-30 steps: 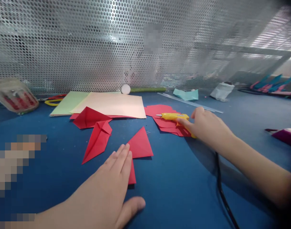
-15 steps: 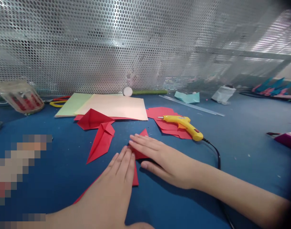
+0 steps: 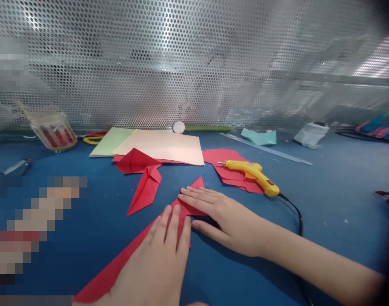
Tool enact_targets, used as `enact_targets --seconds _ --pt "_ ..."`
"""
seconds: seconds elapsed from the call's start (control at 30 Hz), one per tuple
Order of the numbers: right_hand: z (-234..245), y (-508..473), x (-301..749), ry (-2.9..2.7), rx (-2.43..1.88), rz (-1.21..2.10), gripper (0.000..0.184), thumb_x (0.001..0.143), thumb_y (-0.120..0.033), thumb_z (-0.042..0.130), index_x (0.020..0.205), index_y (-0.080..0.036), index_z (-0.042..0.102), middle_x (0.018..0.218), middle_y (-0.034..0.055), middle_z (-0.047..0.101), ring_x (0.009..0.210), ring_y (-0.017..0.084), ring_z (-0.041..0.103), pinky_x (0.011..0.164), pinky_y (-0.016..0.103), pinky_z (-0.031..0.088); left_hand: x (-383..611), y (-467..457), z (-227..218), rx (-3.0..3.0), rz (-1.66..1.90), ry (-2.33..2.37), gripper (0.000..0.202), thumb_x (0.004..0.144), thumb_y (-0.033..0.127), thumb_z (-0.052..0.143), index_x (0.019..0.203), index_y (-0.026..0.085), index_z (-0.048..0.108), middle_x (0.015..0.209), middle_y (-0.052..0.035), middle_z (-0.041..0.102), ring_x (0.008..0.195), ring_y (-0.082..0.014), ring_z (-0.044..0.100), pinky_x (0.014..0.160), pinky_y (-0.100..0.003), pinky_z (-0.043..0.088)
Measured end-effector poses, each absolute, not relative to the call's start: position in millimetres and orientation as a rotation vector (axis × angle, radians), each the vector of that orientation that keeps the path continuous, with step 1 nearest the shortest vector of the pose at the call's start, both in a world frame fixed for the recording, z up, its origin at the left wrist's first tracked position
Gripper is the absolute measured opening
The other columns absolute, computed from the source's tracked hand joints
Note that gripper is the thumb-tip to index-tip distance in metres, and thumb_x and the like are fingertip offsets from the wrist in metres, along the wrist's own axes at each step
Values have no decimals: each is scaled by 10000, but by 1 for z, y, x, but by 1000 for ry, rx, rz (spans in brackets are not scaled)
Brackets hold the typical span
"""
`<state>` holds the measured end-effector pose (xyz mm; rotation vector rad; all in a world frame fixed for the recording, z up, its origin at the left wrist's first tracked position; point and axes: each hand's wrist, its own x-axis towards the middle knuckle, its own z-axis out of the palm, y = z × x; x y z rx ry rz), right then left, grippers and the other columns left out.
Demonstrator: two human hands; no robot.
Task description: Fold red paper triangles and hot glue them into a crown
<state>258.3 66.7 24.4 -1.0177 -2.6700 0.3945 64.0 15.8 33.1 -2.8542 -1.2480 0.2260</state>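
A long folded red paper piece (image 3: pixel 124 263) lies on the blue table (image 3: pixel 325 204) in front of me. My left hand (image 3: pixel 162 259) rests flat on its middle, fingers stretched out. My right hand (image 3: pixel 220 216) lies flat across its upper pointed end, fingers spread toward the left. A yellow glue gun (image 3: pixel 252 174) sits untouched just right of that hand, on a pile of red paper (image 3: pixel 226 159), its black cord (image 3: pixel 294 212) trailing toward me.
Two more folded red pieces (image 3: pixel 145 178) lie to the left, before peach (image 3: pixel 165 146) and green sheets (image 3: pixel 110 142). A clear jar (image 3: pixel 52 129), scissors (image 3: pixel 94 137), a white ball (image 3: pixel 178 126) and teal paper (image 3: pixel 258 137) line the perforated metal wall (image 3: pixel 194 63).
My right hand let go of the glue gun and came left to lie flat on the red piece's tip. The view shifted, so more of the long red piece shows.
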Motion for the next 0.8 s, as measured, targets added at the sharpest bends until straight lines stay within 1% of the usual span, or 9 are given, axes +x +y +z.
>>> enact_targets --seconds 0.07,0.17,0.27,0.4,0.5,0.57,0.67,0.73,0.8 --pt "25 67 257 -2690 -999 336 512 982 -351 424 1420 -92 482 1465 141 468 1374 259 420 1128 464 370 62 14 29 -2835 133 -1235 852 808 618 633 1406 39 452 1449 -255 346 1337 -428 351 1054 -495 436" --pt "25 66 255 -2737 -963 215 500 978 -313 389 1395 -64 508 1446 164 480 1346 274 454 1105 464 402 60 13 36 -2868 269 -1219 875 859 685 509 1384 -12 445 1412 -301 330 1295 -450 389 1006 -530 461" --pt "24 66 254 -2761 -952 130 498 974 -304 379 1382 -55 521 1431 180 489 1332 287 469 1096 469 410 56 12 43 -2891 377 -1222 808 886 657 492 1383 21 447 1404 -277 310 1276 -449 412 973 -569 463" --pt "23 65 255 -2781 -864 182 478 983 -261 368 1412 -91 491 1484 134 425 1391 250 379 1154 462 322 43 8 31 -2820 329 -1046 645 863 430 580 1393 81 464 1428 -198 321 1262 -414 453 962 -535 484" --pt "25 65 256 -2796 -709 337 463 978 -185 371 1422 -108 479 1488 96 432 1404 177 356 1174 372 294 31 3 15 -2641 164 -872 581 800 156 467 1379 128 507 1410 -123 420 1208 -327 548 939 -424 531" --pt "26 66 256 -2780 -680 413 463 972 -167 388 1422 -106 477 1471 94 461 1394 163 377 1170 345 302 23 1 10 -2577 62 -763 558 805 112 402 1342 132 553 1379 -94 484 1164 -276 602 909 -361 555" --pt "28 65 256 -2759 -682 460 466 967 -161 398 1422 -107 478 1468 103 467 1394 179 383 1170 375 308 12 0 6 -2568 -3 -701 501 847 109 394 1304 165 591 1350 -56 535 1112 -227 650 901 -307 556" --pt "28 64 255 -2739 -687 482 472 951 -153 410 1415 -109 489 1462 106 477 1389 184 394 1164 388 318 3 0 2 -2616 -66 -732 508 881 170 436 1383 188 510 1389 -36 506 1159 -210 624 942 -289 528" --pt "27 63 255 -2709 -706 494 480 927 -150 424 1398 -113 509 1448 105 500 1369 182 429 1147 383 347 -7 0 -5 -2668 -192 -837 648 902 301 469 1510 177 283 1457 -39 436 1250 -224 554 981 -309 504"
